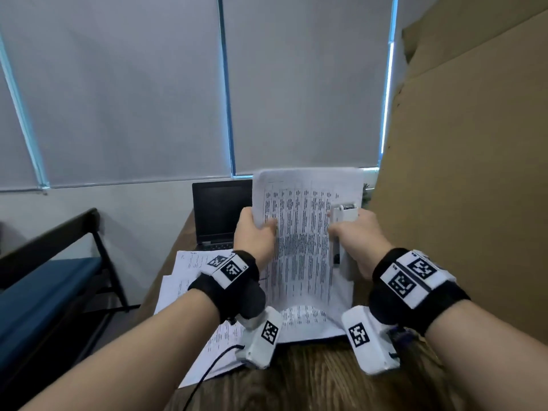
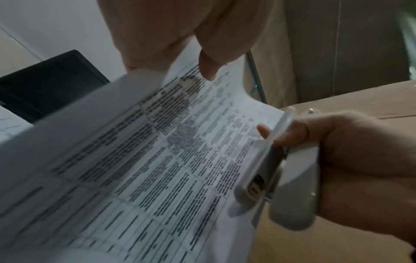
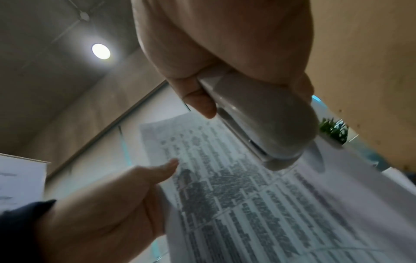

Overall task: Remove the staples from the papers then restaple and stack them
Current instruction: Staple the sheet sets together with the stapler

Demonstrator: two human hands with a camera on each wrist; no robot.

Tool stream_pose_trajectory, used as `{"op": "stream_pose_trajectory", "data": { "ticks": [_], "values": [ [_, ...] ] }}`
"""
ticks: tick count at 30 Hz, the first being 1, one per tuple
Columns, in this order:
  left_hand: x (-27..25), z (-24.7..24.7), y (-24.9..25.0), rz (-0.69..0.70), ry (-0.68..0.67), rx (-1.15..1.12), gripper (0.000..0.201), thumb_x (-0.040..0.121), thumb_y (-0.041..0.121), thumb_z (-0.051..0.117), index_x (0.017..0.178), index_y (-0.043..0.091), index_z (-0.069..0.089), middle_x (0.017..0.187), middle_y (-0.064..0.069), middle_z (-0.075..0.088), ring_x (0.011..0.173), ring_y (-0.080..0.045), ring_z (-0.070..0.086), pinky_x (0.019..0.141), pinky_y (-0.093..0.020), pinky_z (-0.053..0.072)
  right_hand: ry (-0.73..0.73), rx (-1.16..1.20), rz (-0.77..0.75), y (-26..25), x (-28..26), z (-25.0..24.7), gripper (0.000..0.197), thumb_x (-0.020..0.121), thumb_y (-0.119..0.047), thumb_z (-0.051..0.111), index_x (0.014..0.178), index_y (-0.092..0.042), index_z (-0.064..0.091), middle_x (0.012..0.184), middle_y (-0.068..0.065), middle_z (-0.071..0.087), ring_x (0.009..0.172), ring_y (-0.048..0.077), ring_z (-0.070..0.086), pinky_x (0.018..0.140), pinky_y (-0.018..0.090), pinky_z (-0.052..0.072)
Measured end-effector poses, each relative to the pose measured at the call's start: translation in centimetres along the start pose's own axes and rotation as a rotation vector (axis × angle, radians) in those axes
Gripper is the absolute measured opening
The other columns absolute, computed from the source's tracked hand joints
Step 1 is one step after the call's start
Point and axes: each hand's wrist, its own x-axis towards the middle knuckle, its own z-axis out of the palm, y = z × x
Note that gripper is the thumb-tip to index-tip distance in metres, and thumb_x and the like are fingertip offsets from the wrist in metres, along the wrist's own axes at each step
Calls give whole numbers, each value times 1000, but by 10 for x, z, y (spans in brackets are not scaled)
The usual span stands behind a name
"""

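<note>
A printed paper set (image 1: 302, 232) stands raised over the desk, its lower end curling on the wood. My left hand (image 1: 256, 232) pinches its left edge, thumb on the printed face (image 2: 157, 142). My right hand (image 1: 354, 238) grips a pale grey stapler (image 1: 341, 229) at the sheet's right edge. In the left wrist view the stapler (image 2: 281, 176) sits at that edge. In the right wrist view the stapler (image 3: 261, 121) lies against the paper (image 3: 258, 204) near its top corner. More printed papers (image 1: 189, 280) lie spread on the desk at the left.
A shut-off black laptop (image 1: 221, 212) stands open behind the papers. A tall cardboard sheet (image 1: 462, 173) walls off the right side. A wooden desk (image 1: 311, 381) runs to the near edge. A dark-framed bench with a blue seat (image 1: 44, 283) stands at the left.
</note>
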Motion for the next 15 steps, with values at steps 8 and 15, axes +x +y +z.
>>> {"op": "stream_pose_trajectory", "data": {
  "ticks": [8,15],
  "values": [
    [-74,-33,-13,-101,-47,17,25,93,15,62,114,15,48,104,3,63,90,-10,61,73,-27,51,-59,-11,54,32,-70,7,23,73,15,50,93,14,60,79,13,52,69,23,49,61,32,41],
    [-88,-49,-20,-203,-83,28,24,98,10,52,122,13,53,115,-2,64,102,-22,60,89,-36,49,-58,-101,44,36,-81,-4,32,75,3,64,91,-25,59,118,11,51,93,25,56,64,34,55]
  ]
}}
